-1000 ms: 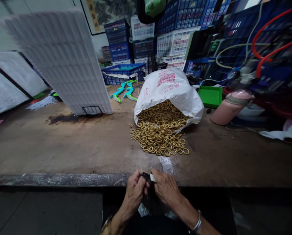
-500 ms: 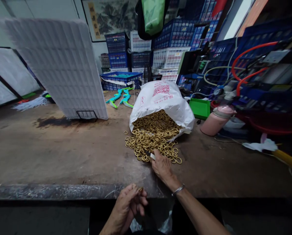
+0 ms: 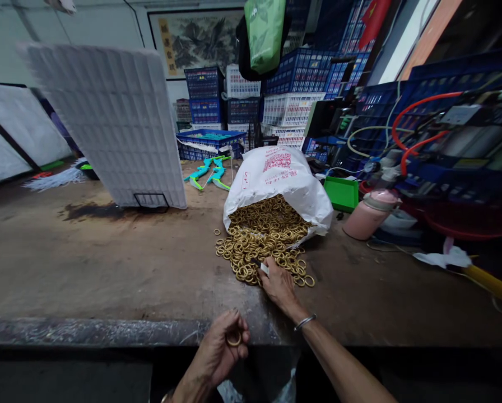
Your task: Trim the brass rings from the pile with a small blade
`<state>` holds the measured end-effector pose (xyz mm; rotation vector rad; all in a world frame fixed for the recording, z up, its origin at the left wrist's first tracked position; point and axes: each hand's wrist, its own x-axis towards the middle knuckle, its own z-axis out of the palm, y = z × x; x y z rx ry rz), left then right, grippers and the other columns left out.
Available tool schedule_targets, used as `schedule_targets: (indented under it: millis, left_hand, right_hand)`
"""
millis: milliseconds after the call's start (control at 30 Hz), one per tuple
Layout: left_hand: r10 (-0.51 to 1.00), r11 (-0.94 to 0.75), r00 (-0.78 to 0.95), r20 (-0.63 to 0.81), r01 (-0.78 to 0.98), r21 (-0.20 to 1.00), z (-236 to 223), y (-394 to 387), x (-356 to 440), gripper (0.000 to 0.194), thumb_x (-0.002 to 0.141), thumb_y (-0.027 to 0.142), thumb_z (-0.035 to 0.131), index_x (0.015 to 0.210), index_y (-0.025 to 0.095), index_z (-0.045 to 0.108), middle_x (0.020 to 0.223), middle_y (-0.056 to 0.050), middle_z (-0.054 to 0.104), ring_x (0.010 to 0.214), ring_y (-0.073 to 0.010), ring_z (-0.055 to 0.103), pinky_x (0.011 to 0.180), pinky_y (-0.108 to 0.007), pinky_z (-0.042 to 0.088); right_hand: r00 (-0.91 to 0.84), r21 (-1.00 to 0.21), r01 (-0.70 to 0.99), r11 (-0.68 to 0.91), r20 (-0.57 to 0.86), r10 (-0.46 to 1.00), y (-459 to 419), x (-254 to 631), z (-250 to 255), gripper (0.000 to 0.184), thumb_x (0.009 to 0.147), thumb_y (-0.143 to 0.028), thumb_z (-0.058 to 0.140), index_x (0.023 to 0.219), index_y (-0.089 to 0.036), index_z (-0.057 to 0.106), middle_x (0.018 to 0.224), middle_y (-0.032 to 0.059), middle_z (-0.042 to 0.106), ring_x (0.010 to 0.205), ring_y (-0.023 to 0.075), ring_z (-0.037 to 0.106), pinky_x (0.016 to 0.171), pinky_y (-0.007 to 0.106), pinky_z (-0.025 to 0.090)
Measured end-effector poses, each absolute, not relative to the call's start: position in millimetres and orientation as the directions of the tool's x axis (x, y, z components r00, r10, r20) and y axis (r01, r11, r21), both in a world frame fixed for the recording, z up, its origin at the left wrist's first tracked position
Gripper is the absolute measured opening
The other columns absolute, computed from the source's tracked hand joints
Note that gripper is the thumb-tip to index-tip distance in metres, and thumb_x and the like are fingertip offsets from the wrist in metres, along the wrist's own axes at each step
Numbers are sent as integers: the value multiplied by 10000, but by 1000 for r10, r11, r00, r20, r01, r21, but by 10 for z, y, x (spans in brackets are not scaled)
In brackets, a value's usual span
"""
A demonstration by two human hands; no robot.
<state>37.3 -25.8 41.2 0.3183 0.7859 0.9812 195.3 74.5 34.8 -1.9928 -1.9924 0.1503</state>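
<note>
Gold-coloured rings [image 3: 245, 250] spill from the mouth of a white woven sack [image 3: 259, 182] with red print, lying on its side on the table. Over the near edge of the heap, my right hand [image 3: 279, 286] grips a small tool with a pale handle and dark tip [image 3: 264, 269]; its exact kind is unclear. The tip points into the rings. My left hand [image 3: 218, 348] is at the table's front edge, palm partly up, with one gold ring [image 3: 234, 343] between its curled fingers.
A white ribbed panel [image 3: 112, 123] stands on a wire holder at the left. Turquoise-and-green toy bows [image 3: 209, 172] lie behind the sack's left side. Right of the sack are a green tray [image 3: 340, 193], a pink bottle [image 3: 371, 215] and red hoses. Stacked crates [image 3: 293, 109] fill the back.
My left hand has turned and risen slightly, so the ring in its fingers shows more plainly. My right hand stays at the heap with the tool. The view has tilted up a little.
</note>
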Motion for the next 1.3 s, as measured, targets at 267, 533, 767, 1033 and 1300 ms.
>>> schedule_targets:
  millis: [267,533,767,1033,1300]
  left_hand:
    - [953,302,56,-297,-241,923,484,-47,406,341,694,462,571,845,165,495,433,104,404,306,-33,279,320,-159,213]
    - [980,199,21,-198,-149,969,419,-122,353,220,720,343,556,618,163,481,506,70,448,444,-53,380,466,-170,325]
    - [997,72,22,-70,-116,991,466,-178,384,224,782,352,484,680,157,524,616,-1,568,599,-112,518,591,-214,407]
    - [914,390,185,-360,-166,906,451,-194,312,362,733,507,494,605,170,453,384,96,320,314,-29,217,321,-162,159]
    - [925,379,141,-353,-268,886,454,-217,332,378,707,536,523,640,172,447,451,88,371,330,-18,237,331,-153,160]
  right_hand:
    - [-272,-559,766,317,163,948,320,1830,457,96,745,-195,430,805,-205,504,672,-5,572,630,134,528,569,216,306]
    - [-274,-902,418,111,-9,962,130,1705,356,158,748,-328,449,674,-189,469,603,-39,470,595,105,449,568,206,359]
    - [-277,-951,285,-120,-201,939,155,1664,287,345,780,-464,379,618,-176,479,477,-54,417,427,74,344,439,204,287]
    - [-190,-934,357,-20,-94,977,135,1585,479,243,726,-379,436,589,-183,478,538,-40,455,537,97,408,521,214,334]
    - [-191,-831,550,84,-27,981,135,1664,308,216,791,-293,345,635,-200,462,557,-17,494,541,119,457,527,226,333]
